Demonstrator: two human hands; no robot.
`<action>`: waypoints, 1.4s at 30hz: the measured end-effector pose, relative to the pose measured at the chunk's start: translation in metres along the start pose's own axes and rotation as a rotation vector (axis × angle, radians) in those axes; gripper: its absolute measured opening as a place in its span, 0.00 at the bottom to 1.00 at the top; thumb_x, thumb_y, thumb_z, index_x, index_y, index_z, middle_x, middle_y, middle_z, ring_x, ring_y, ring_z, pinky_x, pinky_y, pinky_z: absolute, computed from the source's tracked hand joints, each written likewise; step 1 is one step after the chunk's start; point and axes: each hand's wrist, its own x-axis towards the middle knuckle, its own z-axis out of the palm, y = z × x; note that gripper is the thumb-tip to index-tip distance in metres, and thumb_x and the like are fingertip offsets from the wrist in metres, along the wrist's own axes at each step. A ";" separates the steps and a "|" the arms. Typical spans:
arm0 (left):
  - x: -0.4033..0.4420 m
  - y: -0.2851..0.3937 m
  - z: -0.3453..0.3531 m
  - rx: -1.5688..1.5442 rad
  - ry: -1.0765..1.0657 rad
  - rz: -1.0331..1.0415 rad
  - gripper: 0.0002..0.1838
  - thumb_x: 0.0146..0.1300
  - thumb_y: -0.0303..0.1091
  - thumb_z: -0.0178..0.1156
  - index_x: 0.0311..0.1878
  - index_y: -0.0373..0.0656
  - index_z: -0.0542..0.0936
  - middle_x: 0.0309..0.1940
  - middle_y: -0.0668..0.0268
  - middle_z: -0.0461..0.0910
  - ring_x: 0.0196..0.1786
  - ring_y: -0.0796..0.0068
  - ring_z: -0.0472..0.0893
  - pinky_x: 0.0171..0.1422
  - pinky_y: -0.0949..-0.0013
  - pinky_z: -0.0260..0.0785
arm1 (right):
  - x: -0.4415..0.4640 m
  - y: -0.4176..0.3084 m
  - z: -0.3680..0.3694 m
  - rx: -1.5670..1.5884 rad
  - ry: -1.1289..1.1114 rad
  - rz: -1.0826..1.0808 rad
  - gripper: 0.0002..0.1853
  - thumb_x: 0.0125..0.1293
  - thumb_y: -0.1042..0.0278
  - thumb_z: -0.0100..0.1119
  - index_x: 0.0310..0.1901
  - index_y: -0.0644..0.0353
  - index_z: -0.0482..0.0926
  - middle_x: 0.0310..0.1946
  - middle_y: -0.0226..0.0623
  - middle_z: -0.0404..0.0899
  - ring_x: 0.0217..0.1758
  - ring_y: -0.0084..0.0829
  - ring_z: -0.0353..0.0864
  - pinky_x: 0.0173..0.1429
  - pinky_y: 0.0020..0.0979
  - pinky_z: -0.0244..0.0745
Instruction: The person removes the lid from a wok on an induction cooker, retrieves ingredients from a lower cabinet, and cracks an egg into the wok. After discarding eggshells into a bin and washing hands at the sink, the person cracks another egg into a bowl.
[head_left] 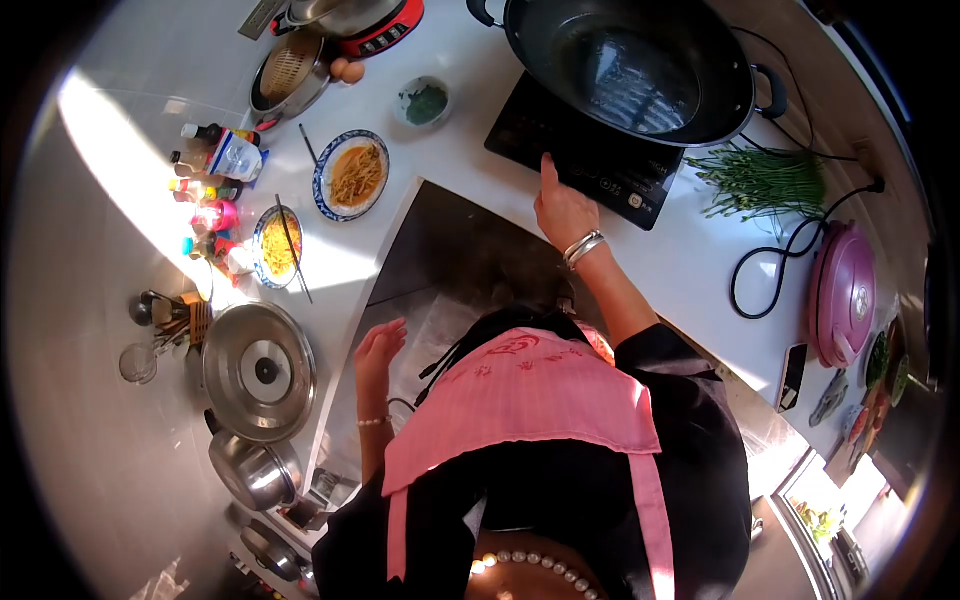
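My right hand point(566, 212) reaches over the front edge of the black induction cooker point(530, 135), its index finger stretched out onto the control panel. Nothing is held in it. On the cooker rests a large black wok point(625, 75) with a wet, shiny bottom. My left hand point(380, 343) hangs at the left of the pink apron, in front of the counter, with its fingers loosely extended and nothing in them. Green chives point(765, 180) lie to the right of the cooker.
Plates of shredded food point(357, 176) and yellow food point(277, 247) with chopsticks, a small bowl point(423, 102), eggs point(347, 71) and bottles point(215, 187) stand left. A lidded steel pan point(222, 370) is lower left. A pink appliance point(843, 295) and black cable point(745, 265) lie right.
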 end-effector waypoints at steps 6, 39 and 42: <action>0.043 0.016 0.000 0.016 -0.124 -0.028 0.12 0.64 0.31 0.46 0.44 0.35 0.74 0.48 0.55 0.76 0.46 0.69 0.77 0.52 0.68 0.70 | 0.008 -0.013 -0.004 -0.030 -0.018 0.107 0.30 0.57 0.67 0.48 0.63 0.58 0.56 0.20 0.45 0.77 0.25 0.45 0.78 0.31 0.45 0.72; -0.017 -0.089 -0.216 -1.538 0.929 0.376 0.33 0.57 0.61 0.51 0.54 0.43 0.61 0.44 0.52 0.73 0.41 0.61 0.77 0.47 0.61 0.75 | -0.015 -0.039 0.017 0.260 -0.417 -0.121 0.21 0.60 0.62 0.49 0.55 0.58 0.65 0.34 0.51 0.78 0.39 0.50 0.77 0.43 0.46 0.70; -0.020 -0.081 -0.236 -1.437 0.856 0.207 0.33 0.56 0.64 0.49 0.37 0.35 0.72 0.28 0.57 0.77 0.32 0.66 0.78 0.38 0.66 0.76 | -0.016 -0.037 0.016 0.284 -0.426 -0.115 0.21 0.60 0.62 0.49 0.55 0.57 0.65 0.34 0.51 0.78 0.39 0.51 0.76 0.43 0.46 0.70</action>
